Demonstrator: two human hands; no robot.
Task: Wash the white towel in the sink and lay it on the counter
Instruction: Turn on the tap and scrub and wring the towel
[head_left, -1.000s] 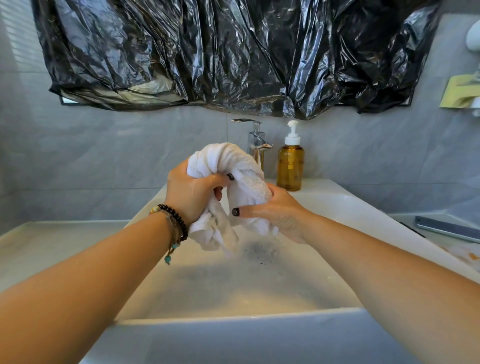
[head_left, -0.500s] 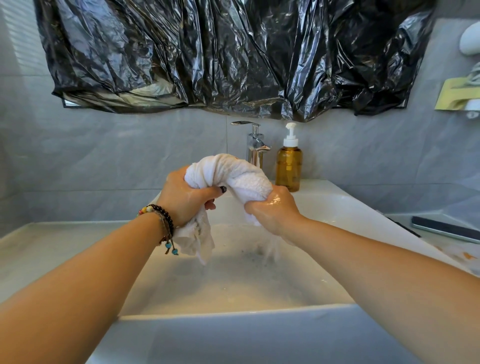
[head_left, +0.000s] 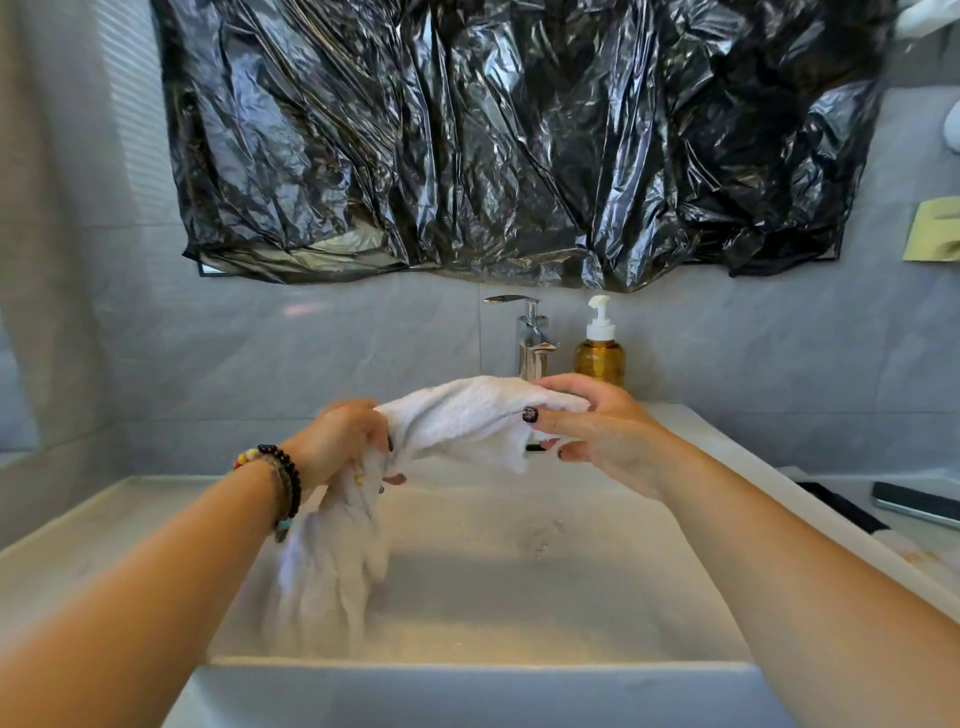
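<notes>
Left counter (head_left: 67, 525): bare pale surface beside the basin; the towel is not yet laid here
Left hand (head_left: 345, 444): fingers curled tight round one end of the white towel (head_left: 467, 421); a beaded bracelet (head_left: 283, 483) sits on the wrist
Towel position: held in the air above the sink (head_left: 519, 597), between both hands; a loose tail hangs below the left hand toward the basin, blurred, so contact with the water cannot be confirmed
Change: half a second ago the towel was a tight wrung bundle between close fists; the hands are now apart and the cloth is stretched out between them
Meaning: wringing appears finished; opening out for laying flat is the likely step in hand
Right hand (head_left: 587, 428): thumb and fingers pinch the far end of the towel
Behind: faucet (head_left: 530, 338), soap bottle (head_left: 600, 353)
Right counter: a phone (head_left: 917, 504) lies there
</notes>
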